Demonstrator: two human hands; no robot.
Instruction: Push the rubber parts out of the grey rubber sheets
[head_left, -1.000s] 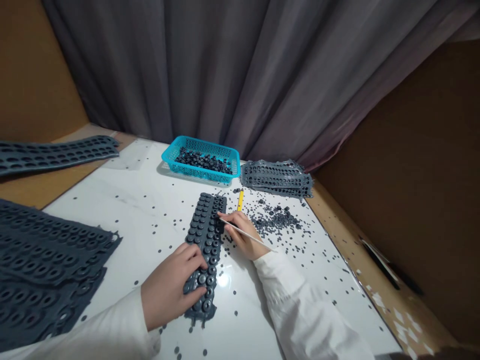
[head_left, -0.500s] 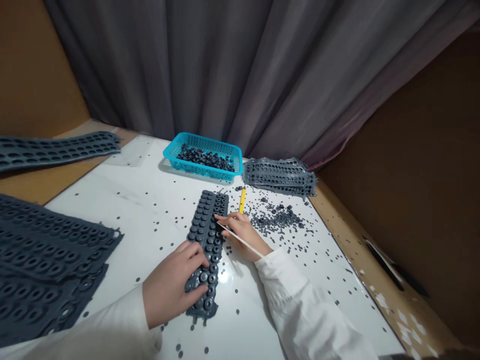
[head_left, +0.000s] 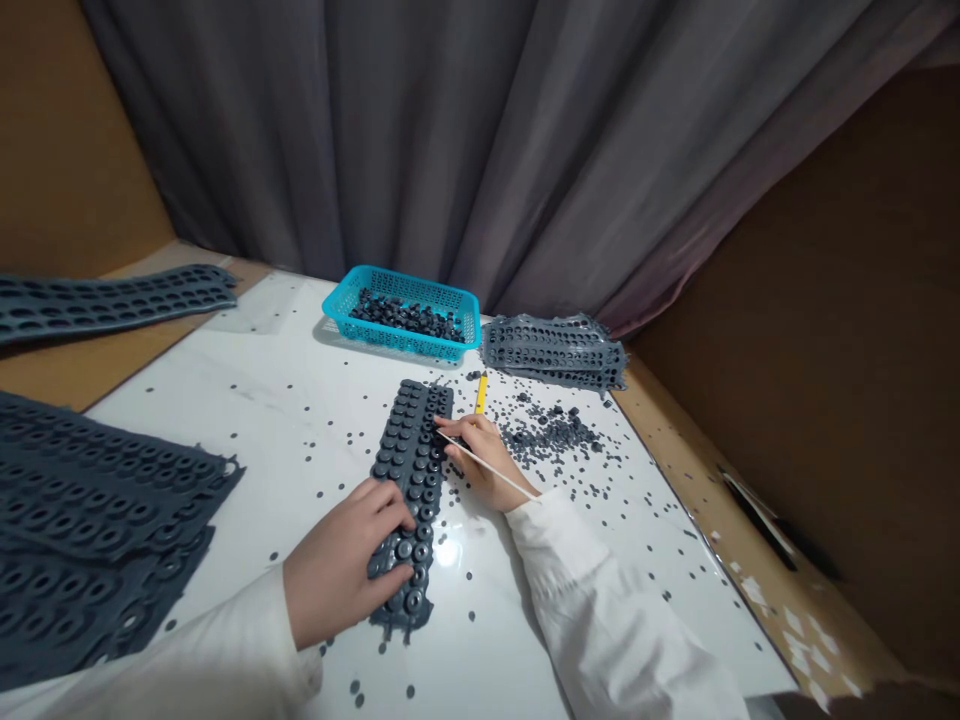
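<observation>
A long dark grey rubber strip (head_left: 411, 470) studded with round moulded rings lies lengthwise on the white table (head_left: 247, 430). My left hand (head_left: 341, 560) presses down on the strip's near end, fingers curled over it. My right hand (head_left: 480, 455) rests at the strip's right edge, pinching a thin pale stick (head_left: 491, 467) whose tip touches the rings near the far end. A yellow pencil-like tool (head_left: 481, 393) lies just beyond my right hand.
A turquoise basket (head_left: 401, 312) of loose dark rings stands at the back. A pile of loose rings (head_left: 551, 432) and scattered bits lie to the right. Used rubber sheets are stacked at the back right (head_left: 553, 350), the left (head_left: 97, 520) and far left (head_left: 112, 298).
My right hand with the stick shifted slightly along the strip's right edge. The left hand stays pressed on the near end. The view has shifted a little.
</observation>
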